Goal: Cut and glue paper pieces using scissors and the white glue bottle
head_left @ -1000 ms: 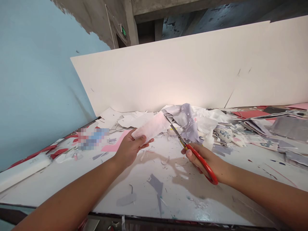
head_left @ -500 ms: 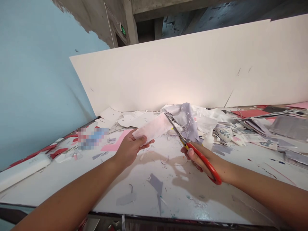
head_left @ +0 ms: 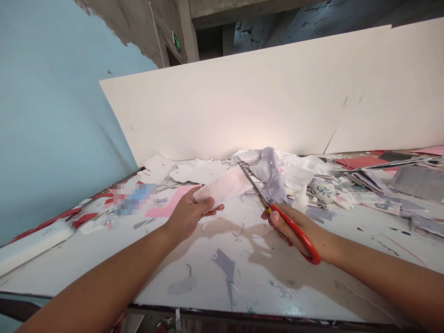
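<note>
My left hand (head_left: 187,215) pinches one end of a pale, slightly pinkish strip of paper (head_left: 227,187) and holds it out above the white table (head_left: 104,259). My right hand (head_left: 294,229) grips red-handled scissors (head_left: 298,235). Their metal blades (head_left: 251,184) point up and left and meet the far end of the strip. A grey plastic-like sheet (head_left: 268,173) lies crumpled just behind the blades.
A heap of paper and fabric offcuts (head_left: 347,185) covers the back and right of the table. A pink sheet (head_left: 168,206) and red scraps (head_left: 79,217) lie to the left. Grey snippets (head_left: 224,263) dot the near surface. A tall white board (head_left: 277,101) stands behind.
The scissor blades have slid further along the far end of the paper strip. My left hand has shifted the strip slightly right. Both arms otherwise stay in place.
</note>
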`<state>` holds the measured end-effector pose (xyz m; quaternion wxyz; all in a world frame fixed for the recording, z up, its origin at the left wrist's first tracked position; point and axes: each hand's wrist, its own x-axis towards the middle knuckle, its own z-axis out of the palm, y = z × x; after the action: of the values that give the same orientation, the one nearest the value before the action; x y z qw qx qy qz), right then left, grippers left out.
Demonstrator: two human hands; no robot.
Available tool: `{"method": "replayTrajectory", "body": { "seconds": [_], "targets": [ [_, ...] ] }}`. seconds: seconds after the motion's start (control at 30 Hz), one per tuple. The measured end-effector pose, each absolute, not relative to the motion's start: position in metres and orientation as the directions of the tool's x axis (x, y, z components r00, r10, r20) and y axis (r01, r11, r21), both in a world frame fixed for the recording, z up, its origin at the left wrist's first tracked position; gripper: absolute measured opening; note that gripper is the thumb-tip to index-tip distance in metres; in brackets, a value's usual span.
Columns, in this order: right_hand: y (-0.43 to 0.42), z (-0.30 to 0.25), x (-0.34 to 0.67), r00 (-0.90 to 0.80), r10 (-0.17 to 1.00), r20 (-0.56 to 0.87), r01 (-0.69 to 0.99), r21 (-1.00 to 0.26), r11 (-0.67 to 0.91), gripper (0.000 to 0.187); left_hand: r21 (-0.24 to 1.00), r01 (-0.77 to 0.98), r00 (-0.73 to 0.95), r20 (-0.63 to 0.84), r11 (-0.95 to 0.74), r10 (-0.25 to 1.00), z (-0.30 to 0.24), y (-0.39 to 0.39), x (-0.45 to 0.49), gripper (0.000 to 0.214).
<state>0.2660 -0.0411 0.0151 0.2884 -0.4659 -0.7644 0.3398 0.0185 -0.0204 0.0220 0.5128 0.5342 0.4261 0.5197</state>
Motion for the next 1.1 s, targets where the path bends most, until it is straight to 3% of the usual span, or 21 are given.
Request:
{"method": "replayTrajectory", "body": {
  "seconds": [0.27, 1.1],
  "targets": [
    [-0.039, 0.013, 0.263, -0.381, 0.917, 0.121, 0.547, -0.770, 0.328, 0.046, 0.991, -0.092, 0.099, 0.101, -0.092, 0.990, 0.022, -0.020, 0.018, 0.045],
    [-0.035, 0.006, 0.267, -0.361, 0.931, 0.045, 0.453, -0.864, 0.218, 0.030, 0.987, -0.113, 0.118, 0.125, -0.112, 0.985, 0.023, -0.021, 0.019, 0.037]
  ]
}}
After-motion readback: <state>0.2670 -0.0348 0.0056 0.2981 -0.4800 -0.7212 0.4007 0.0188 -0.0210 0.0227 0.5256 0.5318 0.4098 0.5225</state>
